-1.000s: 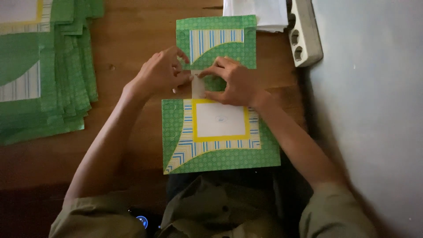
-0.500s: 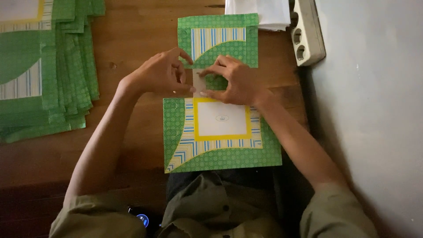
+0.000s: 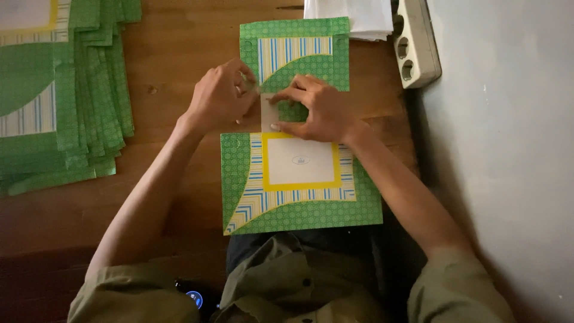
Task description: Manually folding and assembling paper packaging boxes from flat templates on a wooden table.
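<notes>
A green patterned card sheet (image 3: 299,203) with blue-yellow stripes and a yellow-framed white panel lies unfolded on the wooden table in front of me. My left hand (image 3: 220,98) and my right hand (image 3: 320,110) meet at its middle fold. Between their fingertips they pinch a small pale paper piece (image 3: 269,110). The upper half of the sheet (image 3: 296,45) shows beyond the hands.
A fanned stack of the same green sheets (image 3: 60,90) covers the table's left side. A pile of white paper (image 3: 350,18) and a white power strip (image 3: 415,45) lie at the far right, beside a grey wall (image 3: 508,149). Bare wooden tabletop (image 3: 173,54) lies between.
The hands stay at the fold with only slight finger shifts; the view has drifted a little.
</notes>
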